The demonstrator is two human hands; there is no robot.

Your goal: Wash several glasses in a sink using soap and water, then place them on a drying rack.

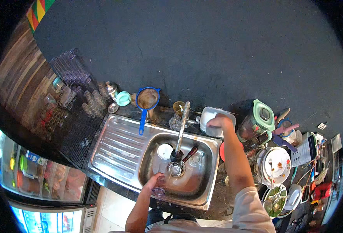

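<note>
My left hand (154, 181) is closed round a clear drinking glass (158, 191), tilted over the near left edge of the sink basin (187, 196). My right hand (219, 121) reaches across to a translucent white plastic tub (230, 115) behind the basin. Its fingers are bent together down at the tub's opening, and whatever they grip is hidden. Inside the basin lie a white cup (164, 151), a dark-handled utensil (190, 154) and a glass (196, 159). A flexible metal faucet (184, 124) arches over them, its black head above a metal vessel (175, 169).
The ribbed drainboard (119, 145) is left of the basin, with a blue-rimmed strainer (147, 98) overhanging its back. Several glasses (92, 103) stand far left. Rightward are a green-lidded pitcher (262, 116), stacked plates (277, 163) and a bowl with utensils (274, 202). A dark wall (194, 50) rises behind.
</note>
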